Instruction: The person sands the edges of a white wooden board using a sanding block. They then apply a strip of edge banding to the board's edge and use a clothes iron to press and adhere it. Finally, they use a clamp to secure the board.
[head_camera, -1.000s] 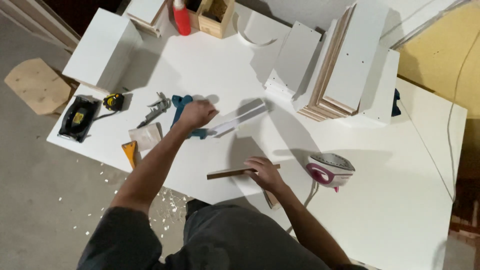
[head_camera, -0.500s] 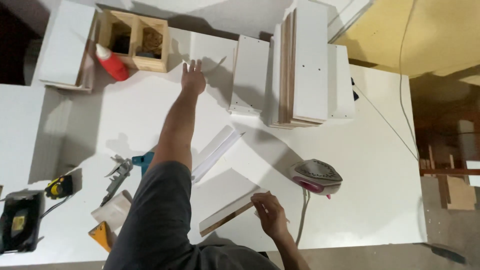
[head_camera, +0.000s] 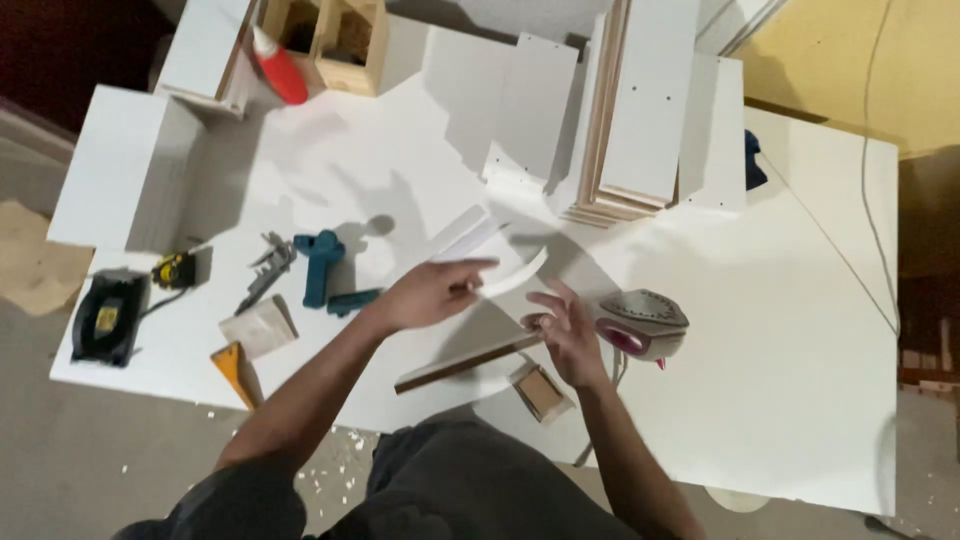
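Observation:
My left hand (head_camera: 432, 292) holds one end of a thin white strip (head_camera: 512, 274) that curves to the right above the table. My right hand (head_camera: 566, 338) is just below the strip's free end with its fingers spread, holding nothing. Under both hands a white board with a bare wooden edge (head_camera: 468, 362) stands on the white table (head_camera: 800, 330). A clothes iron (head_camera: 645, 322) rests right beside my right hand. A small wooden block (head_camera: 541, 391) lies near my right wrist.
White panels (head_camera: 640, 110) are stacked at the back, with a wooden box (head_camera: 340, 40) and a red bottle (head_camera: 280, 68) at the back left. On the left lie a blue tool (head_camera: 320, 268), a metal tool (head_camera: 264, 268), a tape measure (head_camera: 174, 270), an orange scraper (head_camera: 232, 368) and a black power tool (head_camera: 104, 316).
My left arm has come back from the far side of the table and now holds the white strip near the board. My right hand has lifted off the board's edge and opened.

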